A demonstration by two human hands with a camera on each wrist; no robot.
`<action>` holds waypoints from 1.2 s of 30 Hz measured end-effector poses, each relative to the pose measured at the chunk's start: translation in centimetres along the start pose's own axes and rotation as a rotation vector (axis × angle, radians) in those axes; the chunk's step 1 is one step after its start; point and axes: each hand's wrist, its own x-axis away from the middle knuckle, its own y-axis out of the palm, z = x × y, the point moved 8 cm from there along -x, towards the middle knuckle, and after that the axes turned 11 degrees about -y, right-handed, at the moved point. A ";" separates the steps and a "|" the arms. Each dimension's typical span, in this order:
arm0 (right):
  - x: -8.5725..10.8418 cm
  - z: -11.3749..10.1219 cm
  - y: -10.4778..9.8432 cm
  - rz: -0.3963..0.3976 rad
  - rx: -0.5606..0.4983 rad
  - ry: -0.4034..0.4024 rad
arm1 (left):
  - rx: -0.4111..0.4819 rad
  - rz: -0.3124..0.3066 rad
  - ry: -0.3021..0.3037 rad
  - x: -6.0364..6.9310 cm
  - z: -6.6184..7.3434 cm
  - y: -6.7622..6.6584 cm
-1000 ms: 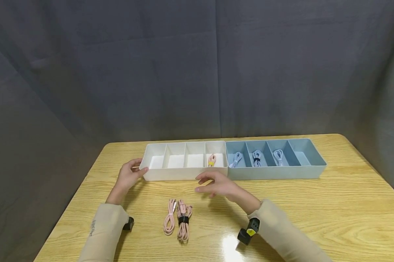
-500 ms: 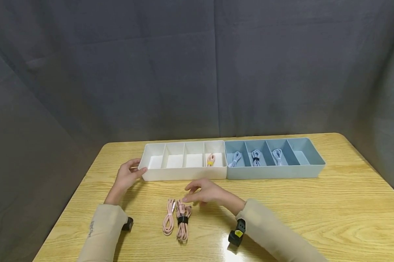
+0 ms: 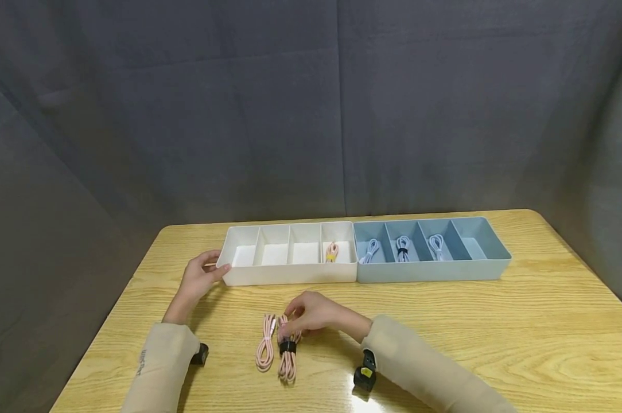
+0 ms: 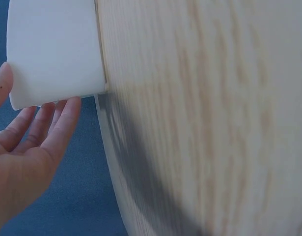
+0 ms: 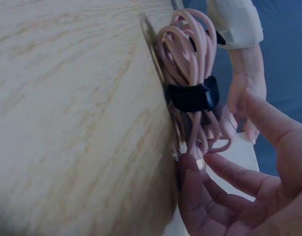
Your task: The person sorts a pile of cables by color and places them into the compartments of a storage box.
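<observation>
My left hand (image 3: 197, 280) holds the left end of a white divided box (image 3: 290, 275); in the left wrist view its thumb is at the rim and its fingers lie against the end wall of the white box (image 4: 57, 49). My right hand (image 3: 313, 311) is at the far end of a pink cable bundle (image 3: 287, 364) with a black strap. In the right wrist view the thumb stands apart, and fingertips are at the end of the pink cable bundle (image 5: 192, 54); contact is hard to tell. Left of it lies a thinner coiled pink cable (image 3: 265, 347).
A blue divided box (image 3: 430, 272) adjoins the white one's right end and has coiled pale cables (image 3: 403, 249) in three compartments. One coiled pink cable with a yellow tie (image 3: 331, 252) lies in the white box's rightmost compartment. Dark curtains (image 3: 290, 115) hang behind the wooden table (image 3: 497, 344).
My right hand has moved left and toward me, from in front of the white box to the strapped pink cable bundle. The left hand has stayed at the white box's end.
</observation>
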 end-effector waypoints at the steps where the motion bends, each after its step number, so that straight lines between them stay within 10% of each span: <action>1: 0.0 -0.1 0.0 0.000 0.021 -0.011 | 0.000 -0.001 0.000 0.0 0.0 0.0; 10: 0.0 -0.6 0.2 0.005 0.113 -0.049 | -0.002 0.000 -0.010 -0.1 -0.2 0.1; 36: 0.9 0.0 -0.4 0.088 -0.074 -0.058 | 0.010 0.017 -0.029 0.1 -0.2 0.0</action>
